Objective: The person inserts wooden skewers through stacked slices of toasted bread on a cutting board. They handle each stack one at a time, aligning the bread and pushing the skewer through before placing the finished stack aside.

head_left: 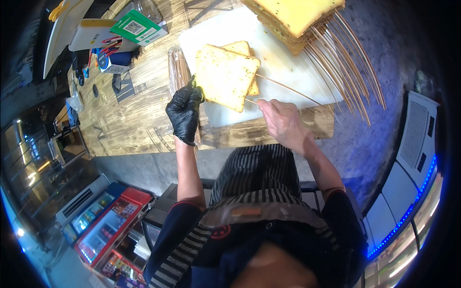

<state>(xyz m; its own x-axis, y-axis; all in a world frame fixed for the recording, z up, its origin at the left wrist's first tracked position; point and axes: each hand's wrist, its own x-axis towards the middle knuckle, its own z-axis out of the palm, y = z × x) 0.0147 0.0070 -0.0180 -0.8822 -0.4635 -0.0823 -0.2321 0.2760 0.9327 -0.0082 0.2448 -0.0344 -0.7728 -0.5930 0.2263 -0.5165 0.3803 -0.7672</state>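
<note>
My left hand [185,109], in a black glove, grips the left edge of a square bread slice [227,77] dotted with green flecks. Bare and closed, my right hand [282,120] pinches a thin wooden skewer [251,102] at the slice's lower right corner; whether its tip is inside the bread cannot be told. Beneath that slice lies another bread slice [239,46], from which a second skewer [291,90] sticks out to the right. Both are over a white cutting board [223,117]. A tall stack of skewered bread [295,18] stands at the board's upper right.
Many skewers [345,64] from the stack jut past the table's right edge. A plastic bag of skewers [178,68] lies left of the board. Farther left on the wooden table [144,118] are a green printed sign [138,28], pens [111,46] and a small blue-and-white box [113,64].
</note>
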